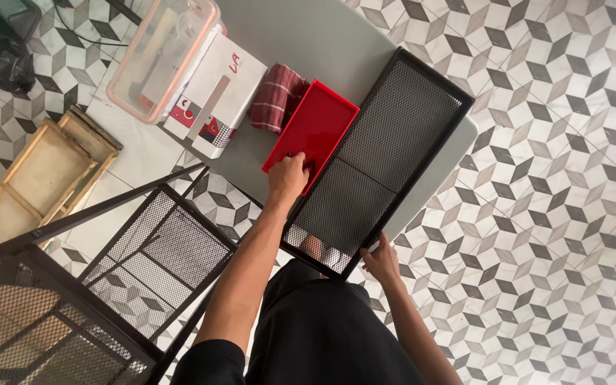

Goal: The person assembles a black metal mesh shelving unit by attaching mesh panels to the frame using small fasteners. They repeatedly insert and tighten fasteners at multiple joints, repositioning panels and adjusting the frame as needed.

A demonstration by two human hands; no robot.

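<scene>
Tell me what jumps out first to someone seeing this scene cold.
The bright red tray on the grey table grabs the eye first, with the left hand resting on its near end. Right beside it lies a long black mesh panel, hanging over the table's edge, its near corner gripped by the right hand. Below it all spreads a bold floor of grey and white cube-pattern tiles.
</scene>
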